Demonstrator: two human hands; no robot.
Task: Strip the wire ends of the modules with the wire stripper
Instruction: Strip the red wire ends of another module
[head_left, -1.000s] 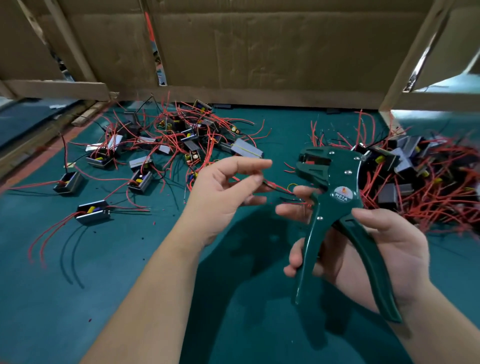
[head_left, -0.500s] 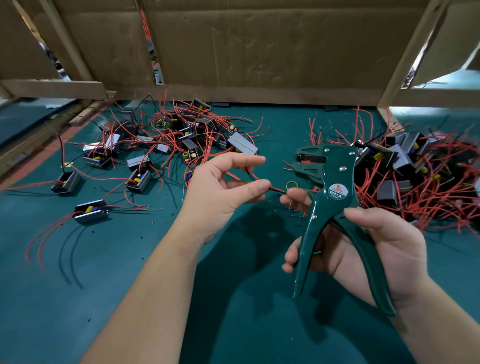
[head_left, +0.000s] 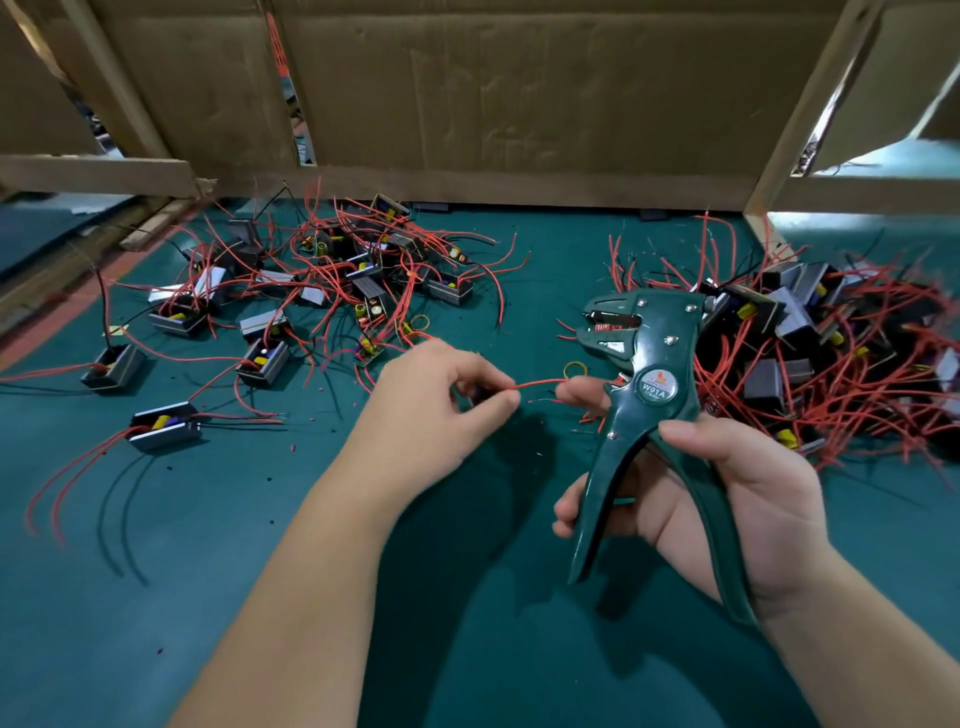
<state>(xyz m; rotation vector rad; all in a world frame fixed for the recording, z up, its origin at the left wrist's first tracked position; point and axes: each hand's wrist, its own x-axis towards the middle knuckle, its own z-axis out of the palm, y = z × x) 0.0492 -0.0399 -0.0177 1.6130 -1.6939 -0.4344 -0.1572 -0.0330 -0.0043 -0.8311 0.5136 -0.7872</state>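
— Right hand (head_left: 727, 499) grips the wire stripper (head_left: 649, 415), is it so?
— Yes, in the head view. The thumb lies on one handle, the lower fingers curl round the other, and the two handles stand spread apart. The tool is held nearly upright above the green mat (head_left: 260, 597), with its head turned to the left. The jaws show a small gap and no wire sits between them.
— And the left hand (head_left: 436, 410)?
— It pinches a red wire (head_left: 540, 383) between thumb and forefinger, and the other fingers are curled under. The wire runs to the right, where its far end reaches the stretched forefinger of the right hand, just below the head of the stripper. A second thin wire runs just under it.
— Which module does this wire belong to?
— I cannot tell. Something dark sits inside the left palm, but it is mostly hidden.
— Where are the other modules?
— On the mat, in two heaps. The left heap (head_left: 363, 280) lies behind the left hand, tangled with red and black leads. The right heap (head_left: 805, 332) lies behind the stripper and is denser. A single module (head_left: 163, 423) lies apart at the left, with long red leads trailing toward the near side.
— Anything more?
— A yellow rubber ring (head_left: 575, 370) lies near the head of the stripper, small red scraps (head_left: 294, 446) dot the mat, and a cardboard wall (head_left: 519, 104) closes the back.
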